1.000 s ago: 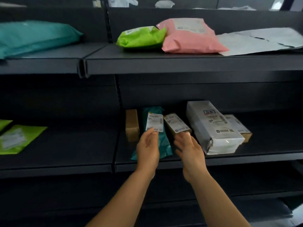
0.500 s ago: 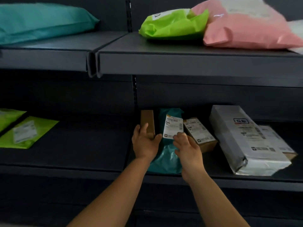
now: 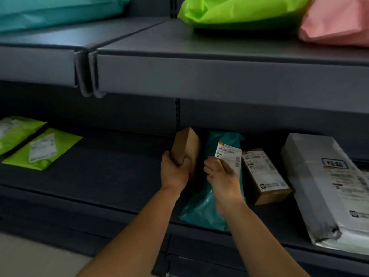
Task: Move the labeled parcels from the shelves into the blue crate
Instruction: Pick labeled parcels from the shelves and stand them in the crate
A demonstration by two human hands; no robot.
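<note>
Dark grey shelving [image 3: 219, 76] fills the view, and on its lower shelf a plain brown box [image 3: 186, 149] is gripped at its near end and tilted up by the left hand [image 3: 174, 172]. Beside it, the teal parcel [image 3: 207, 204] with its white label [image 3: 228, 154] is pinched near that label by the right hand [image 3: 223, 176].

Six soft mailer bags [image 3: 211, 198], two cardboard boxes [image 3: 186, 149], one grey-wrapped parcel [image 3: 323, 186].
</note>
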